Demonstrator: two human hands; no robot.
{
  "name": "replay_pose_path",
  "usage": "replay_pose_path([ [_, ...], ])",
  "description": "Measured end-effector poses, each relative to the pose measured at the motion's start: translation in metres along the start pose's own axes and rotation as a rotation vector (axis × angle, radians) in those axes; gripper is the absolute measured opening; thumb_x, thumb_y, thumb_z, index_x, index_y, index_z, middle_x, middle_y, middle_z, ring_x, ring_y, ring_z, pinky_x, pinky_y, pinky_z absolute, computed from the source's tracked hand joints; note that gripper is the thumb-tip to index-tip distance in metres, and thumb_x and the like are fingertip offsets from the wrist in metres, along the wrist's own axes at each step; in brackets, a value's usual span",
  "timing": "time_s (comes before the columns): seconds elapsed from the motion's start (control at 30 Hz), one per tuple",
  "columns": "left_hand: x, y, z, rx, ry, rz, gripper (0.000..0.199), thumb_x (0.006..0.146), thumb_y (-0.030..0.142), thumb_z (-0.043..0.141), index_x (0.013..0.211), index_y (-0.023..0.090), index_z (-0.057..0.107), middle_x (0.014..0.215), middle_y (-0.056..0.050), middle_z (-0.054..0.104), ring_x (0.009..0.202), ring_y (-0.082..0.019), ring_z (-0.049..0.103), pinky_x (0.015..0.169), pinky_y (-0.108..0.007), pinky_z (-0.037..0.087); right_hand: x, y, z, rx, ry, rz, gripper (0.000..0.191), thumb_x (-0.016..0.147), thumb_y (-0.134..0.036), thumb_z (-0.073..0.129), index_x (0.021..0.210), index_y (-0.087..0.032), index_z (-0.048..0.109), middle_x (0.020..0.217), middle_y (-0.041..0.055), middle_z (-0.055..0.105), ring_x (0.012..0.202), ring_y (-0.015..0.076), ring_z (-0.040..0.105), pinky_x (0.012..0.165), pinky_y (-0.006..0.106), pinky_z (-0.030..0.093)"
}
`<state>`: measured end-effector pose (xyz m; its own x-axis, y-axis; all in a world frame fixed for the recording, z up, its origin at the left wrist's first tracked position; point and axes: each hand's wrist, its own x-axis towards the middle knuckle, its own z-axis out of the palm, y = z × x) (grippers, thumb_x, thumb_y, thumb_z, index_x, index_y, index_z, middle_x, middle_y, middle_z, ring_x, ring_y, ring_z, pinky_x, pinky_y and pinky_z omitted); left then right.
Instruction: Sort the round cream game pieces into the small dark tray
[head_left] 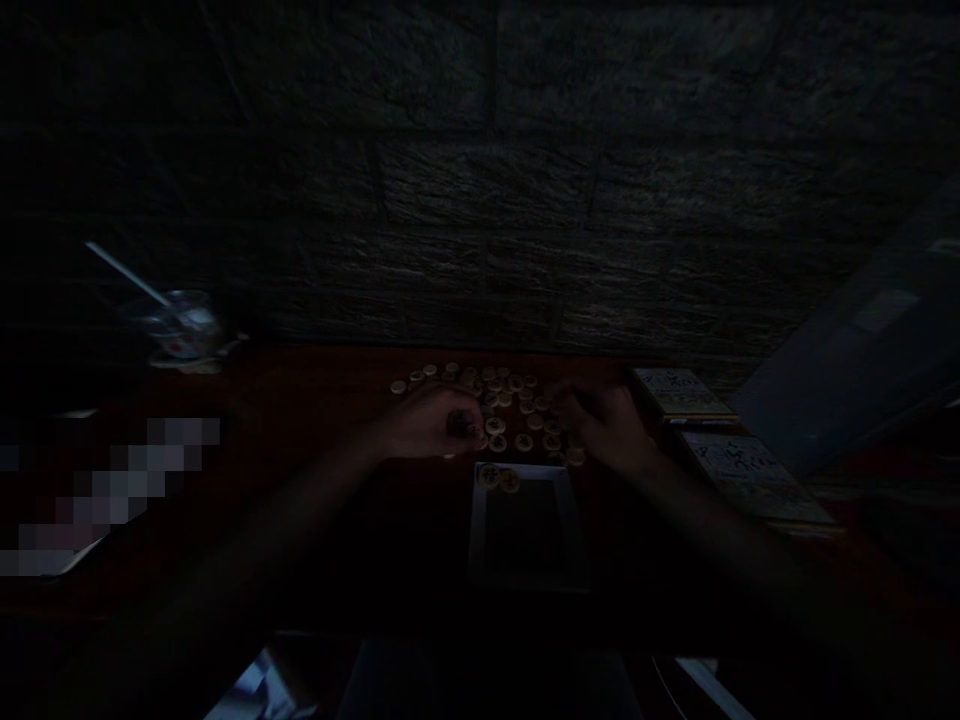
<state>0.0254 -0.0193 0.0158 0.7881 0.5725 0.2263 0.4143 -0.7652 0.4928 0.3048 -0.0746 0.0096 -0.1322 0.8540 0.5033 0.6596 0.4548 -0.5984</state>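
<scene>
In the dim head view, many round Chinese chess pieces lie loose on a reddish-brown table. My left hand is at the left side of the pile with its fingers curled; what lies inside them is in shadow. On the pile's right side is my right hand, its fingers pointing left and seemingly apart, close to the pieces. Nearer to me lies a shallow open box with a pale rim. Two chess pieces are at its far left corner.
Two flat boxes with dark writing lie at the right. A clear cup with a straw stands at the left, near a blurred-out pale object. A rough stone-block wall rises behind the table.
</scene>
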Motion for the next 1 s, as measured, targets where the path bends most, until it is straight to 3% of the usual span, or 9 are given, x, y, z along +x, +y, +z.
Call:
replay_pose_path([
  [0.13, 0.003, 0.002, 0.012, -0.249, 0.153, -0.112, 0.018, 0.076, 0.029, 0.08, 0.088, 0.018, 0.071, 0.07, 0.002, 0.067, 0.063, -0.013, 0.062, 0.054, -0.022, 0.043, -0.001, -0.003, 0.002, -0.003, 0.013, -0.011, 0.026, 0.097, -0.028, 0.053, 0.093, -0.018, 0.076, 0.092, 0.0061, 0.08, 0.082, 0.0213, 0.076, 0.071, 0.03, 0.054],
  [0.27, 0.009, 0.015, 0.026, -0.606, 0.355, -0.146, 0.028, 0.072, 0.028, 0.085, 0.093, 0.017, 0.07, 0.086, -0.003, 0.075, 0.077, -0.016, 0.071, 0.068, -0.027, 0.056, -0.006, -0.016, 0.008, 0.056, -0.048, -0.03, 0.022, 0.096, -0.027, 0.054, 0.095, -0.02, 0.075, 0.087, 0.0037, 0.079, 0.079, 0.0197, 0.075, 0.069, 0.028, 0.054],
  [0.43, 0.011, 0.027, 0.034, -0.847, 0.432, -0.281, 0.031, 0.077, 0.035, 0.082, 0.102, 0.018, 0.074, 0.097, -0.009, 0.08, 0.083, -0.021, 0.076, 0.076, -0.034, 0.06, -0.011, -0.04, 0.014, 0.152, -0.126, -0.063, 0.017, 0.094, -0.025, 0.062, 0.104, -0.023, 0.075, 0.097, 0.0023, 0.08, 0.086, 0.0185, 0.076, 0.075, 0.028, 0.055],
  [0.63, 0.012, 0.039, 0.041, -0.825, 0.44, -0.277, 0.027, 0.087, 0.04, 0.073, 0.103, 0.02, 0.067, 0.087, -0.005, 0.078, 0.081, -0.02, 0.075, 0.073, -0.031, 0.058, -0.012, -0.043, 0.02, 0.211, -0.092, -0.068, 0.012, 0.09, -0.031, 0.071, 0.099, -0.024, 0.076, 0.094, 0.0024, 0.08, 0.084, 0.0185, 0.075, 0.076, 0.029, 0.055],
  [0.8, 0.01, 0.044, 0.051, -0.824, 0.394, -0.261, 0.024, 0.096, 0.043, 0.063, 0.109, 0.023, 0.06, 0.097, -0.005, 0.075, 0.092, -0.02, 0.075, 0.081, -0.031, 0.059, -0.014, -0.038, 0.021, 0.256, -0.086, 0.002, 0.008, 0.09, -0.025, 0.068, 0.091, -0.022, 0.075, 0.087, 0.0025, 0.079, 0.079, 0.0181, 0.074, 0.073, 0.028, 0.055],
  [0.9, 0.008, 0.043, 0.049, -0.701, 0.368, -0.198, 0.02, 0.097, 0.041, 0.061, 0.105, 0.023, 0.061, 0.099, -0.005, 0.075, 0.094, -0.02, 0.074, 0.081, -0.032, 0.058, -0.014, -0.037, 0.021, 0.338, -0.066, 0.057, 0.012, 0.093, -0.029, 0.066, 0.096, -0.021, 0.075, 0.088, 0.0035, 0.079, 0.08, 0.0184, 0.074, 0.073, 0.029, 0.056],
  [1.0, 0.007, 0.044, 0.046, -0.576, 0.423, -0.146, 0.015, 0.094, 0.035, 0.066, 0.101, 0.023, 0.063, 0.098, -0.005, 0.074, 0.091, -0.02, 0.073, 0.078, -0.032, 0.059, -0.013, -0.039, 0.022, 0.447, -0.057, 0.066, 0.016, 0.095, -0.033, 0.064, 0.097, -0.022, 0.076, 0.09, 0.0033, 0.079, 0.081, 0.0179, 0.074, 0.074, 0.029, 0.056],
])
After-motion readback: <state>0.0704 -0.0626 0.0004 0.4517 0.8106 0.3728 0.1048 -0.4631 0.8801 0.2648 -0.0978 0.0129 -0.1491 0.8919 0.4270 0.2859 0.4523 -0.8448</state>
